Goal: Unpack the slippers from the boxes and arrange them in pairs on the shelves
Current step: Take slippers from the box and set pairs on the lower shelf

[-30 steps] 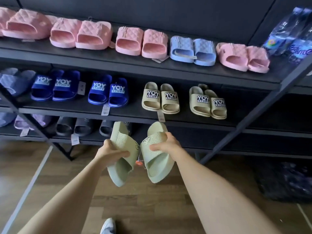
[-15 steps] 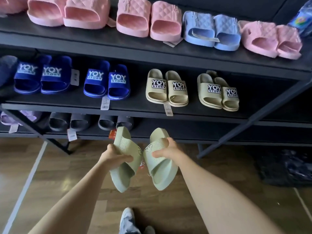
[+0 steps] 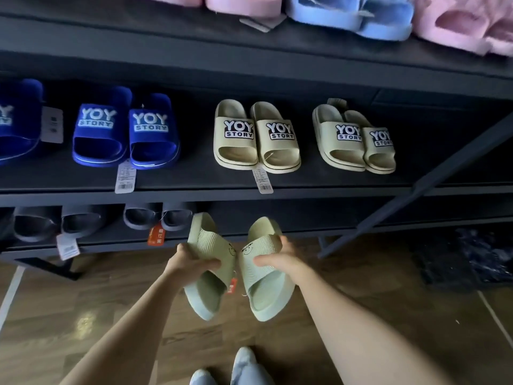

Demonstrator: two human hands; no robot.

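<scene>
Grip each hand: green slippers (image 3: 238, 270), L+R.

A shoe shop or its stockroom. Dark metal shelving (image 3: 249, 194) stocked with slippers set out in matched pairs by colour: blue "YOY STORY" slides (image 3: 125, 132) and beige "YOY STORY" slides (image 3: 256, 136) along the middle shelf, grey slides (image 3: 155, 218) at the lower shelf's front edge, pink and light blue pairs up top. Printed price tags (image 3: 125, 176) hanging over the shelf edges, plus an orange tag (image 3: 156, 235). Wood-look floor (image 3: 83, 315) below.
</scene>
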